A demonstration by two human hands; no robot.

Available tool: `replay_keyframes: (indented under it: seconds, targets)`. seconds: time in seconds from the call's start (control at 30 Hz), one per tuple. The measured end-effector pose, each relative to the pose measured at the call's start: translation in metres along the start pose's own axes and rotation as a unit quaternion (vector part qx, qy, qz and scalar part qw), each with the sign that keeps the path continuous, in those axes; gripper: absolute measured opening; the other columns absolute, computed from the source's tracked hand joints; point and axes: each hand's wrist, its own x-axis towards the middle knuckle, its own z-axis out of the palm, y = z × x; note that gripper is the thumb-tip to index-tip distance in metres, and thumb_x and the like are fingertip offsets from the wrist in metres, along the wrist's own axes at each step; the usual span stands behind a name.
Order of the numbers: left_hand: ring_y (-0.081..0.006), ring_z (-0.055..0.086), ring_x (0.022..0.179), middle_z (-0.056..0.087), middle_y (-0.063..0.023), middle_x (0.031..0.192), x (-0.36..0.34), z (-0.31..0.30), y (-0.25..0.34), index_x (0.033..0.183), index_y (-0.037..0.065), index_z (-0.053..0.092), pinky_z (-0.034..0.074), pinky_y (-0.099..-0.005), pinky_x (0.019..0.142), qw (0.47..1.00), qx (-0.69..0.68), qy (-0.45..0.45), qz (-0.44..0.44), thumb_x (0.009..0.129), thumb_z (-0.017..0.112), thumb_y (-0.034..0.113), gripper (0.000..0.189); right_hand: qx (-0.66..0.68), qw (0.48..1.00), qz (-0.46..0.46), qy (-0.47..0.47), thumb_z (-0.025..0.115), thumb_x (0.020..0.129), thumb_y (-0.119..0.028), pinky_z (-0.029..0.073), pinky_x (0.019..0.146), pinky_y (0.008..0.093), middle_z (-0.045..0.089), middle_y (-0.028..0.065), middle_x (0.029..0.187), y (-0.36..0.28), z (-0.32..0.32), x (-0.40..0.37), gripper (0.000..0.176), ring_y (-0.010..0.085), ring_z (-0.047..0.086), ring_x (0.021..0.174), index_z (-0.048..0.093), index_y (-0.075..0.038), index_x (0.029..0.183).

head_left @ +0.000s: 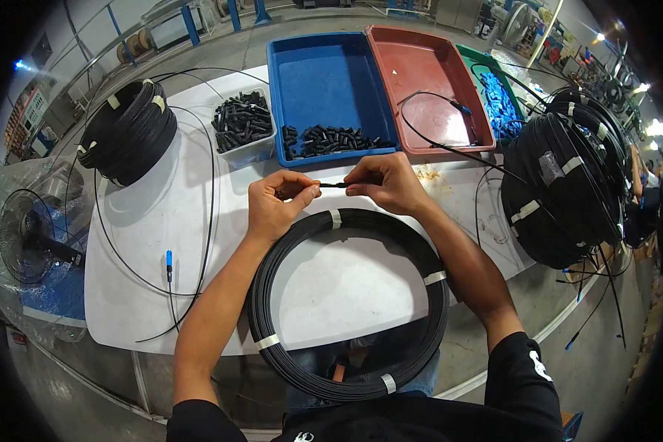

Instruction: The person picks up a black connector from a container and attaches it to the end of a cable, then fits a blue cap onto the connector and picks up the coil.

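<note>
My left hand (278,205) and my right hand (390,183) meet above the middle of the white table, fingers pinched. A short stretch of thin black cable (333,185) spans the gap between the fingertips. At my right fingertips is a thicker black piece, mostly hidden by the fingers. A large coil of black cable (438,313), bound with white tape, lies below both hands and overhangs the table's near edge.
Past my hands stand a clear tub (255,152) of black connector parts, a blue tray (324,81) with similar parts, a red tray (420,59) and a green tray (470,53) of blue pieces. Cable coils stand left (129,140) and right (545,199); a blue-tipped cable (169,267) lies left.
</note>
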Motion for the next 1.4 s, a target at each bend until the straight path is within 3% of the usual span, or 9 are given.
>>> replay_keyframes:
  seconds: [0.57,0.77,0.87,0.97,1.03,1.1,1.27,1.33,1.4]
  targets:
    - [-0.0179,0.073,0.080,0.073,-0.0118,0.088,-0.001,-0.001,0.007,0.096,-0.002,0.069,0.058,-0.0269,0.070,0.994,0.082,-0.055,0.050,0.082,0.074,-0.004,0.014,-0.018,1.000,0.005,-0.013,0.070,0.077,0.020,0.060,0.074,0.0258,0.072,0.0127,0.085,-0.002,0.001,0.000,0.015,0.0180,0.073,0.084,0.068,0.006,0.083]
    - [-0.0174,0.072,0.075,0.073,-0.0119,0.084,0.003,-0.010,0.006,0.091,-0.001,0.070,0.057,-0.0263,0.067,0.999,-0.023,-0.032,0.021,0.081,0.072,-0.004,0.011,0.094,0.994,-0.001,-0.055,0.076,0.076,0.011,0.056,0.077,0.0276,0.071,0.0093,0.086,0.023,-0.005,0.007,0.015,0.0148,0.070,0.084,0.068,0.004,0.087]
    - [-0.0149,0.071,0.071,0.073,-0.0109,0.080,0.027,-0.038,0.006,0.091,0.000,0.072,0.055,-0.0253,0.064,0.997,-0.075,0.010,0.031,0.082,0.072,0.000,0.009,0.140,0.989,-0.014,-0.031,0.084,0.072,-0.002,0.052,0.067,0.0258,0.071,0.0060,0.079,0.043,-0.008,0.012,0.019,0.0112,0.066,0.072,0.070,0.002,0.083]
    - [-0.0156,0.072,0.079,0.074,-0.0118,0.086,0.063,-0.017,0.041,0.096,0.000,0.072,0.054,-0.0257,0.065,0.993,0.095,-0.022,0.060,0.084,0.073,0.004,0.012,0.036,0.999,-0.012,-0.029,0.082,0.071,-0.004,0.053,0.067,0.0292,0.072,0.0101,0.077,0.047,-0.001,0.014,0.016,0.0159,0.069,0.072,0.071,0.000,0.081]
    - [-0.0150,0.072,0.082,0.075,-0.0094,0.087,0.097,0.026,0.063,0.094,0.000,0.073,0.055,-0.0260,0.068,0.961,0.219,-0.093,0.141,0.085,0.073,0.005,0.010,-0.031,0.999,-0.012,-0.031,0.081,0.070,-0.004,0.054,0.068,0.0309,0.072,0.0134,0.077,0.027,0.002,0.008,0.016,0.0207,0.071,0.073,0.071,-0.001,0.082]
    - [-0.0169,0.073,0.074,0.075,-0.0122,0.087,0.137,0.077,0.069,0.095,0.002,0.075,0.056,-0.0268,0.070,0.930,0.219,-0.171,0.240,0.082,0.073,0.010,0.015,-0.060,0.996,-0.049,-0.038,0.079,0.071,-0.005,0.054,0.069,0.0342,0.072,0.0150,0.078,0.031,0.004,0.007,0.015,0.0247,0.072,0.075,0.072,-0.001,0.083]
    - [-0.0264,0.073,0.079,0.075,-0.0105,0.089,0.227,0.182,0.038,0.090,0.006,0.075,0.057,-0.0366,0.070,0.832,0.346,-0.350,0.257,0.072,0.074,0.008,0.019,-0.011,0.999,-0.006,-0.052,0.081,0.073,-0.008,0.055,0.072,0.0337,0.073,0.0131,0.080,0.039,-0.004,0.009,0.015,0.0225,0.072,0.076,0.071,-0.001,0.082]
    - [-0.0257,0.072,0.076,0.074,-0.0128,0.085,0.245,0.205,0.027,0.087,0.006,0.076,0.056,-0.0373,0.069,0.698,0.454,-0.510,0.215,0.070,0.071,0.006,0.018,-0.001,0.999,-0.010,-0.049,0.082,0.070,-0.007,0.054,0.072,0.0335,0.073,0.0116,0.079,0.045,-0.005,0.011,0.016,0.0215,0.072,0.076,0.071,-0.002,0.081]
    - [-0.0272,0.072,0.076,0.074,-0.0126,0.083,0.254,0.220,0.008,0.085,0.006,0.076,0.056,-0.0386,0.068,0.680,0.467,-0.526,0.208,0.069,0.071,0.007,0.016,-0.002,0.998,-0.011,-0.066,0.082,0.068,-0.005,0.055,0.071,0.0353,0.073,0.0120,0.078,0.050,-0.005,0.011,0.017,0.0230,0.071,0.075,0.071,-0.003,0.081]
